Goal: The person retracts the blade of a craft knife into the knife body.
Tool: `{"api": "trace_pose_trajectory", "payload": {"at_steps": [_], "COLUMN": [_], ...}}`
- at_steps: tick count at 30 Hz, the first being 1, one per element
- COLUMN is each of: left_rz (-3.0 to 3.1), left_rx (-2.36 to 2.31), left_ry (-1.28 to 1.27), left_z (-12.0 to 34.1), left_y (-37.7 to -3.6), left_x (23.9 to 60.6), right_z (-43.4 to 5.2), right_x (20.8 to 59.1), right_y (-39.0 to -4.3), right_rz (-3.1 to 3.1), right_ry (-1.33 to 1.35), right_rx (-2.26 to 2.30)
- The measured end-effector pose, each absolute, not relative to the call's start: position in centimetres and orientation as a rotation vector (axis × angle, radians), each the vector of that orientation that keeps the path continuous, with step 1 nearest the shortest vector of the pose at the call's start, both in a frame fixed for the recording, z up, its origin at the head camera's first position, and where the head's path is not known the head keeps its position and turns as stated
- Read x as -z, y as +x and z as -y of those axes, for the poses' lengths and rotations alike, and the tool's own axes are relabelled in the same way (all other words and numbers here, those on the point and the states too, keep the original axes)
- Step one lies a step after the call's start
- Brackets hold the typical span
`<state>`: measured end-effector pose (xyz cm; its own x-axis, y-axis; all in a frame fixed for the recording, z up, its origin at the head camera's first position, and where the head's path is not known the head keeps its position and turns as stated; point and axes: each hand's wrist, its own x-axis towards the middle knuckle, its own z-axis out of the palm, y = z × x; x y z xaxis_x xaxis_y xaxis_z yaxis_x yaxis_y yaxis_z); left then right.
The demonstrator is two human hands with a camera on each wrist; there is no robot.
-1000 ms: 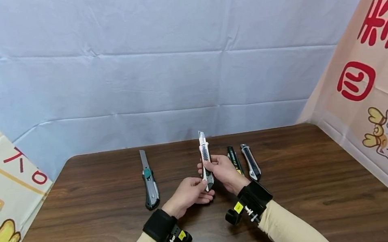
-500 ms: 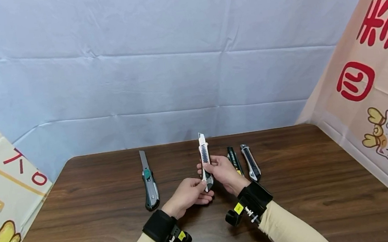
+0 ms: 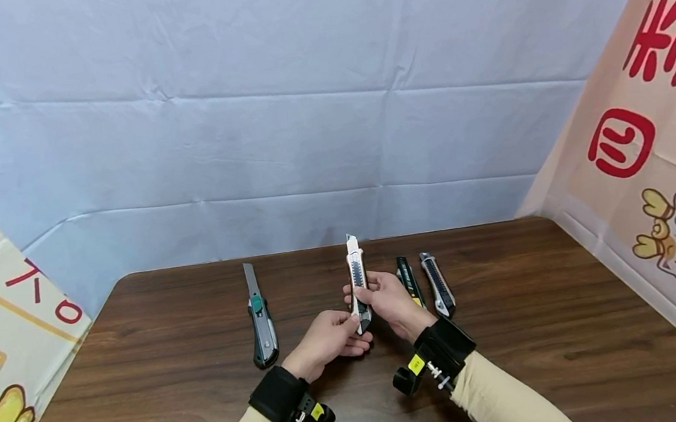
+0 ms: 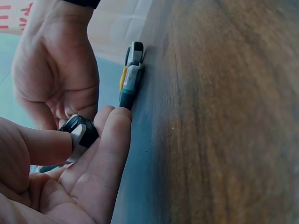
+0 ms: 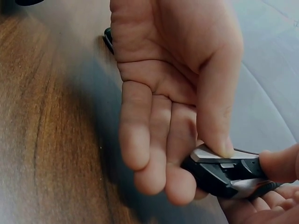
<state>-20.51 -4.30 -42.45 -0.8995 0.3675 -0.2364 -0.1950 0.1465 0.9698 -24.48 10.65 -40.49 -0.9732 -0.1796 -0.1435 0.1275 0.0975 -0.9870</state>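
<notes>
A white and black utility knife (image 3: 355, 266) is held up over the middle of the table, its short blade pointing away from me. My left hand (image 3: 328, 339) pinches its near end between thumb and fingers. In the left wrist view, the left thumb (image 4: 49, 145) presses on the knife's butt end (image 4: 83, 136). My right hand (image 3: 390, 298) grips the handle from the right side. Its thumb (image 5: 216, 112) lies on the knife body (image 5: 222, 175) in the right wrist view, while the remaining fingers are partly bent. The right fingers behind the handle are mostly hidden in the head view.
Left of the hands lies a grey and green utility knife (image 3: 263, 328) with its long blade out. A dark green and yellow cutter (image 3: 407, 274) and a silver and black cutter (image 3: 437, 285) lie to the right. The wooden table (image 3: 146, 407) meets a pale cloth backdrop (image 3: 277, 140) behind.
Both hands stay almost where they were. The held knife's blade tip sits slightly lower, with a little less blade visible; whether it slid in or the knife tilted, I cannot tell.
</notes>
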Motion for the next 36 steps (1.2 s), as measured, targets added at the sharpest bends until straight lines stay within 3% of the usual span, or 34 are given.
{"api": "trace_pose_trajectory", "payload": {"at_steps": [36], "left_rz": [-1.953], "left_rx": [-1.9], "left_ry": [0.183], "left_z": [4.39], "left_y": [-20.54], "left_x": [42.68], "right_z": [-10.69], "right_x": [40.79], "right_y": [-24.55], "right_rz": [-2.1], "right_ry": [-0.044], "right_rx": [1.967]}}
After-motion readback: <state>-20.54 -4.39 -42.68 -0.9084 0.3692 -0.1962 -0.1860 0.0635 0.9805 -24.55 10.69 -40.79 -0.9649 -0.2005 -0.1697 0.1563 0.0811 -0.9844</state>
